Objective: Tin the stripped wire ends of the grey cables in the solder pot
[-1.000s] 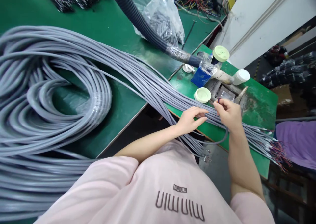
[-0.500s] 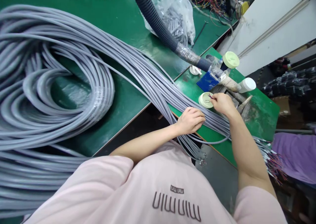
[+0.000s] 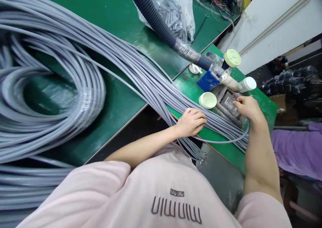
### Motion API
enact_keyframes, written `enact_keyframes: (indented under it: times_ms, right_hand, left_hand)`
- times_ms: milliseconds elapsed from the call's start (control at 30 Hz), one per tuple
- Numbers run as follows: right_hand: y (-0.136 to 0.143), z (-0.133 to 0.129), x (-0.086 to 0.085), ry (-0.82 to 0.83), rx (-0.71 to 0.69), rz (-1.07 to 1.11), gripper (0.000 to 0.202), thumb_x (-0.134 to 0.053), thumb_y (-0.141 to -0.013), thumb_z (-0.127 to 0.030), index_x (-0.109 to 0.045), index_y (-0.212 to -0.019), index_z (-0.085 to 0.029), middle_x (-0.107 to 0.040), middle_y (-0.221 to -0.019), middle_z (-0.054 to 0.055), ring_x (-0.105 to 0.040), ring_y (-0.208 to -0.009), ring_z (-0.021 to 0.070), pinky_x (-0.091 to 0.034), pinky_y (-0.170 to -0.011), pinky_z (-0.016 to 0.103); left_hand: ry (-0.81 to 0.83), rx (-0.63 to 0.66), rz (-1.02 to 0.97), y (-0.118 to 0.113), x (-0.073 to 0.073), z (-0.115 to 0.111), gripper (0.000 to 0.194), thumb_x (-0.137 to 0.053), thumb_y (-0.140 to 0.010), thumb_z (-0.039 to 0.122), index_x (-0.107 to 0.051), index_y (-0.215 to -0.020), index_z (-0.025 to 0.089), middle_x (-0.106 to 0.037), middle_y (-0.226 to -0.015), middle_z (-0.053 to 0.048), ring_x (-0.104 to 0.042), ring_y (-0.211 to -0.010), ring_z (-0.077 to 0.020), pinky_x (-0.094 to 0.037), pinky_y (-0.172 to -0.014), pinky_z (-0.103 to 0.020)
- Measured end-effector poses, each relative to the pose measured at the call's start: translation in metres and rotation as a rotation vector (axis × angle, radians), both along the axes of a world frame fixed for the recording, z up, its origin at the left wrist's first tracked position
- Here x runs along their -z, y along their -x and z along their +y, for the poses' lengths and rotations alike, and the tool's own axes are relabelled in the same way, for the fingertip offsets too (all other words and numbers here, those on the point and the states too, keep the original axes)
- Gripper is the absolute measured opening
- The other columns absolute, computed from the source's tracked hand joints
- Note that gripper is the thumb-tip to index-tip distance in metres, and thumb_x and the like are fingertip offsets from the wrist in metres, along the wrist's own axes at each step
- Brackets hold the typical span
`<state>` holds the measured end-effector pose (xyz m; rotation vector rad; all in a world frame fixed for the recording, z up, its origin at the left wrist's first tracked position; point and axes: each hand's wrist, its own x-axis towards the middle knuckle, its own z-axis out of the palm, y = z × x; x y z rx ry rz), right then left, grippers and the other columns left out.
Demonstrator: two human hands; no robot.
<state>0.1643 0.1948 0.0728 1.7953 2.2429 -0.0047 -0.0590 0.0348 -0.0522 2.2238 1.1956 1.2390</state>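
Long grey cables run in a thick bundle from a big coil to the right. On the bundle rests my left hand, its fingers curled over the cables. My right hand pinches the wire end of one grey cable, which loops back below the wrist. Thin wires stick out from the fingertips over a dark-framed pot with a shiny, silvery surface, probably a solder pot; whether they touch it I cannot tell. A pale round tub stands open just left of the pot.
A ribbed black hose comes down to a blue piece beside the pot. Two more tubs, one with a yellowish lid and one white, stand behind. A plastic bag holds grey pieces. Someone's purple sleeve shows at right.
My right hand has moved right with the wire end, from over the pale tub to over the pot. My left hand stays on the bundle. The view has shifted slightly.
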Motion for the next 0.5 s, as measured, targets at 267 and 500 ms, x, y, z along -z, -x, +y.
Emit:
enact_keyframes:
  times_ms: [267,500]
  right_hand:
    - [-0.052,0.031,0.036,0.08,0.209,0.033,0.027,-0.056,-0.077,-0.033,-0.073,-0.077,-0.012,-0.063,-0.061,0.007,-0.055,-0.063,0.0178,-0.036,-0.061,0.029]
    - [-0.053,0.037,0.047,0.093,0.238,0.036,0.025,-0.058,-0.074,-0.03,-0.075,-0.079,-0.012,-0.063,-0.061,0.008,-0.059,-0.064,0.0191,-0.04,-0.062,0.029]
  left_hand:
    - [0.031,0.021,0.095,0.002,-0.012,-0.002,0.022,-0.051,-0.091,0.03,-0.063,-0.108,0.021,-0.064,-0.116,-0.008,-0.051,-0.112,-0.0232,-0.028,-0.094,-0.041]
    - [0.022,0.006,0.102,0.0,-0.01,-0.002,0.022,-0.05,-0.092,0.03,-0.063,-0.108,0.021,-0.065,-0.115,-0.008,-0.051,-0.112,-0.0238,-0.028,-0.093,-0.042]
